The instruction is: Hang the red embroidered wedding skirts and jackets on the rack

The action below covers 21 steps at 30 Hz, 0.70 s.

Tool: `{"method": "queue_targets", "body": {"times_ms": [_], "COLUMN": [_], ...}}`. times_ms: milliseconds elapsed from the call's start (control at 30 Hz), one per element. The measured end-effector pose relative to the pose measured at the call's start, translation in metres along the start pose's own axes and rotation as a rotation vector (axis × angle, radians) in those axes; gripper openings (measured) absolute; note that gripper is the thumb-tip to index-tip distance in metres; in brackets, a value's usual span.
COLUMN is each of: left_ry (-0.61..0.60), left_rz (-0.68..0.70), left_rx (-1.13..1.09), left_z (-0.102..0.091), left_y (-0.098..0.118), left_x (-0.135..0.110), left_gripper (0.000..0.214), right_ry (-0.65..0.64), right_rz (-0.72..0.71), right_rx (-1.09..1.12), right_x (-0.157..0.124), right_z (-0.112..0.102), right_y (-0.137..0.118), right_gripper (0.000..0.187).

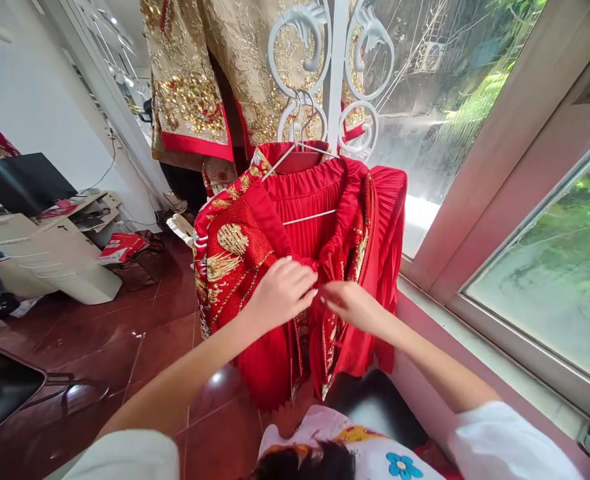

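A red jacket with gold embroidery (232,239) hangs in front of me together with a pleated red skirt (307,230). Both are on wire hangers (301,148) hooked to a white scrolled metal frame (339,80). My left hand (287,288) is closed at the gathered waistband, its fingers pinching a red fabric tie (302,262) at the front. Close beside it, my right hand (349,304) is also closed, fingertips curled on the red tie fabric. The hands nearly touch, and the exact grip points are partly hidden by the fingers.
Gold-beaded garments (189,87) with red hems hang behind the frame. On the right is a metal-framed glass window (549,267) with a sill. A dark stool (375,397) stands below the clothes. At left are a white desk (65,257), a monitor (25,181) and a black chair (9,380).
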<state>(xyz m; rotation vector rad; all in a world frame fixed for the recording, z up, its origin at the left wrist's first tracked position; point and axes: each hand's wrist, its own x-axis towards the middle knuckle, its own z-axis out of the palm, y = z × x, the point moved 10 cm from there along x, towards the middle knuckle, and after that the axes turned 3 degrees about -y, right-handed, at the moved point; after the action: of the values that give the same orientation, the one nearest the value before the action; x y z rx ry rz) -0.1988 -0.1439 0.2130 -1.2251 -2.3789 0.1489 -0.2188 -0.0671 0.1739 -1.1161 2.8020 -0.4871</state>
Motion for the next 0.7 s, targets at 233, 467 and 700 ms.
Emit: {"method": "queue_targets", "body": {"times_ms": [233,467,700], "left_ry": [-0.05,-0.116,-0.244], "left_rz": [-0.309,-0.249,-0.203], "left_rx": [0.135,-0.16,-0.442], "left_z": [0.01,-0.002,-0.023], "left_y": [-0.04,-0.042,-0.045], "left_x": [0.048,0.029,0.039], "left_gripper": [0.026,0.02,0.03], "right_ry": [0.409,0.594,0.616], "right_rz": [0.484,0.216,0.121], "right_rx": [-0.065,0.321,0.868], "right_x": [0.042,0.034,0.022], "right_z": [-0.024,-0.035,-0.034], "right_y": [0.037,0.022,0.009], "right_gripper": [0.024,0.017,0.028]}}
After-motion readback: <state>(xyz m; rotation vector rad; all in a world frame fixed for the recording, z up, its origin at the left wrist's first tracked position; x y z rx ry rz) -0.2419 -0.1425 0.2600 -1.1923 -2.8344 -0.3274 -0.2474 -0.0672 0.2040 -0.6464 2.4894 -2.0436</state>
